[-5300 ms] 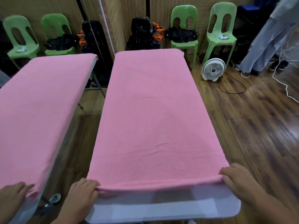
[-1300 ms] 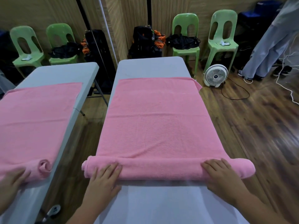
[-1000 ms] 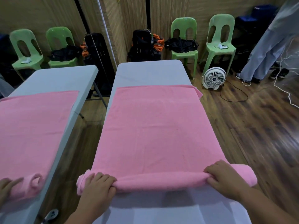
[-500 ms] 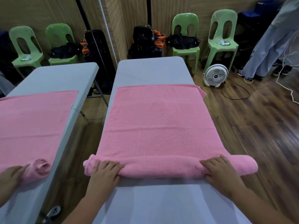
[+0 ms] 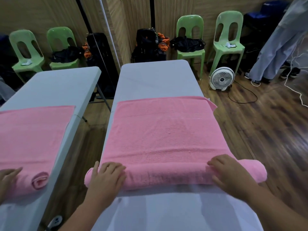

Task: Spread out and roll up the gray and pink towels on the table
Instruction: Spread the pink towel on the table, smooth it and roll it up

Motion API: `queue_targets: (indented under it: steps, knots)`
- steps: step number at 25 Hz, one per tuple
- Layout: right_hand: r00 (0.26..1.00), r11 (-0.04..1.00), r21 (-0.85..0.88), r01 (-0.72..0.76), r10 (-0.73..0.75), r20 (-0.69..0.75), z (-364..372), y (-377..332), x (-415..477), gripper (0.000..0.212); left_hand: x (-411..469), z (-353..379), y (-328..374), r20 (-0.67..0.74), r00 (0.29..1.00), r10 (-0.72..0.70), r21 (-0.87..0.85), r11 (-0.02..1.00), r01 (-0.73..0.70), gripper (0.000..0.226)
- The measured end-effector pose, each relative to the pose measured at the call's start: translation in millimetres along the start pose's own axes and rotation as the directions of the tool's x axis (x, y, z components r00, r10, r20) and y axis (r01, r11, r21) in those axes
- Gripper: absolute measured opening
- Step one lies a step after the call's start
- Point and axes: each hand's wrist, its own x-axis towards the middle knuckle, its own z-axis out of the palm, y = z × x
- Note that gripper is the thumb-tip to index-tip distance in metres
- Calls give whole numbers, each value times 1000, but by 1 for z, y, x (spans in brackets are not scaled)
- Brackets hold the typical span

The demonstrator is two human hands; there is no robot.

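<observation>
Hands first, nearest of all: left hand [image 5: 106, 176] flat, palm down, fingers spread wide over the left end of the rolled part of the pink towel [image 5: 164, 130]; right hand [image 5: 228, 172] likewise flat and open, pressing on the roll near its right end. Neither closed around the cloth, only resting on top. Bare gray surface [image 5: 156, 77] visible below the wrists, blurred at the near edge. Roll lying crosswise, its right end sticking out past the surface edge over the wooden floor [image 5: 266, 130]. Beyond the roll, the rest of the towel spread flat toward the far end, one far right corner drooping over the side. Further still, bare surface up to its rounded far end.

To the left, a mirror [image 5: 50, 80] repeating the scene: same towel, same roll with its spiral end showing, a reflected hand at the left margin.

On the floor to the right, a small white fan [image 5: 221, 78] with a black cord. Against the far wall, two green chairs [image 5: 190, 39], a dark bag on one, small pale items on the other, dark bags with orange patches beside them. At far right, legs of a person [image 5: 276, 47] in light trousers, white cables near the feet.
</observation>
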Motion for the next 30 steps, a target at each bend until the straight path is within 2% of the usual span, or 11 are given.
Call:
queue_targets:
  steps: [2, 5, 9, 12, 14, 16, 19, 22, 24, 27, 30]
  knots:
    - [998, 996, -64, 55, -54, 17, 14, -7, -21, 52, -14, 8, 5, 41, 996, 73, 17, 997, -74, 42]
    - [986, 986, -145, -84, 104, 131, 39, 1, -21, 76, -8, 23, 8, 122, 992, 11, 46, 999, -16, 63]
    - [986, 989, -103, -109, 120, 111, 34, 6, -5, 44, -7, 19, 8, 81, 996, -26, -37, 999, 29, 35]
    - [945, 995, 10, -98, 90, 316, 10, 10, 2, 34, -18, 9, 4, 123, 992, 42, -43, 998, -37, 27]
    - [924, 987, 94, -129, 85, 373, 0, 16, 17, 36, -3, 4, -1, 166, 985, 38, -28, 999, -34, 35]
    - [957, 983, 105, -149, 116, 267, -6, 16, 27, 38, 12, -5, 2, 145, 989, -19, -17, 1000, 22, 40]
    - [998, 1000, 7, 9, -10, 55, 3, 9, 14, 40, 7, 2, 5, 70, 998, -3, -4, 1000, 3, 44]
    - [988, 988, -153, -10, 33, 148, 24, 0, -2, 65, -4, 18, 7, 187, 982, 38, 39, 998, -46, 65]
    - [980, 980, -190, -60, 94, 176, 38, 2, -3, 68, 1, 20, 9, 158, 987, -25, 10, 1000, 24, 55]
    - [967, 982, -179, -63, 105, 234, 26, 1, 0, 50, -6, 12, 12, 101, 994, -33, -18, 999, 35, 30]
    - [896, 997, -41, -73, 83, 437, -4, 0, 10, 51, -16, 4, 7, 118, 993, 29, -10, 1000, -28, 22]
